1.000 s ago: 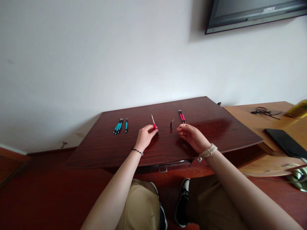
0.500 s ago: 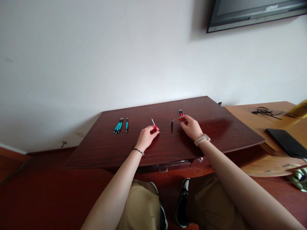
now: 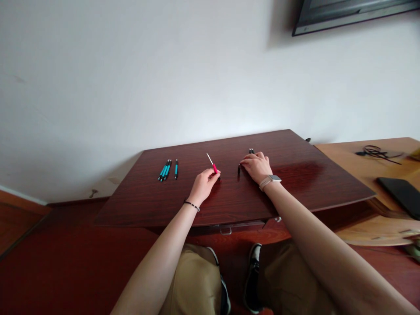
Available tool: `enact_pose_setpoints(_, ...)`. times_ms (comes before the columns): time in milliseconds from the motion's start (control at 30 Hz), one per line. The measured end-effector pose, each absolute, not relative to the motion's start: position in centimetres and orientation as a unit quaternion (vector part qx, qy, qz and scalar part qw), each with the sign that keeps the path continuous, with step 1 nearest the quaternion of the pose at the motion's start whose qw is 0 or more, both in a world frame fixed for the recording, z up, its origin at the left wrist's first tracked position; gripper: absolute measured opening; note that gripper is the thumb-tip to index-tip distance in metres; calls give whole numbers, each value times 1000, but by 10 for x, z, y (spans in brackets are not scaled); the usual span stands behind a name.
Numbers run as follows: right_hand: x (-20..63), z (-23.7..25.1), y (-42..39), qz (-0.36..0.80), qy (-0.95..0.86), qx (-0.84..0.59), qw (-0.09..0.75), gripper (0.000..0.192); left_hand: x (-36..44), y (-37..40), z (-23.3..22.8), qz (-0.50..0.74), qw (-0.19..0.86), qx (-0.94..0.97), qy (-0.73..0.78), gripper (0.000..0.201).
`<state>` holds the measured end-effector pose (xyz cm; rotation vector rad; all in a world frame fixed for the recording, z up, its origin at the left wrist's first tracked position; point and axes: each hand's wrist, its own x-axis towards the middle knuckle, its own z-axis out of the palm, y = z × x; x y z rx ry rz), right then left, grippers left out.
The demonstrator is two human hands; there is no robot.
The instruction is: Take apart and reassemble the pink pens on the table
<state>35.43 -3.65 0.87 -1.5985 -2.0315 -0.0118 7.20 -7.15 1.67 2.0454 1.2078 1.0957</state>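
My left hand (image 3: 205, 181) pinches a red pen barrel (image 3: 215, 168) between thumb and fingers. A thin white refill (image 3: 209, 158) sticks out of its upper end, and the pen is tilted up to the left. My right hand (image 3: 257, 165) is over the table, fingertips pressed together at the upper end of a small black pen part (image 3: 239, 169). What sits between those fingertips is too small to make out. Behind the right hand the black tips of pens (image 3: 251, 151) show; the rest of them is hidden.
Several blue-and-black pens (image 3: 165, 170) lie grouped at the left of the dark table (image 3: 147, 201), with a single blue pen (image 3: 176, 169) beside them. On the lighter desk at right are a black cable (image 3: 377, 152) and a dark flat device (image 3: 398, 194). A television (image 3: 348, 19) hangs above.
My right hand has moved left to the small black pen part, and its fingertips have closed there. My left hand still holds the red barrel, with more of the refill showing. The view has shifted slightly.
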Motion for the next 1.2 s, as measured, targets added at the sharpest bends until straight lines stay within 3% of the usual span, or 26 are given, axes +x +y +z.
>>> enact_pose_setpoints(400, 350, 9, -37, -19, -742, -629, 230, 23, 75, -81, 27, 402, 222, 779, 428, 17)
enact_pose_setpoints(767, 349, 5, -35, -13, -718, -615, 324, 21, 76, -81, 29, 399, 194, 776, 448, 21)
enact_pose_setpoints(1200, 353, 13, -39, 20, -707, -607, 363, 21, 76, -82, 31, 380, 200, 788, 440, 19)
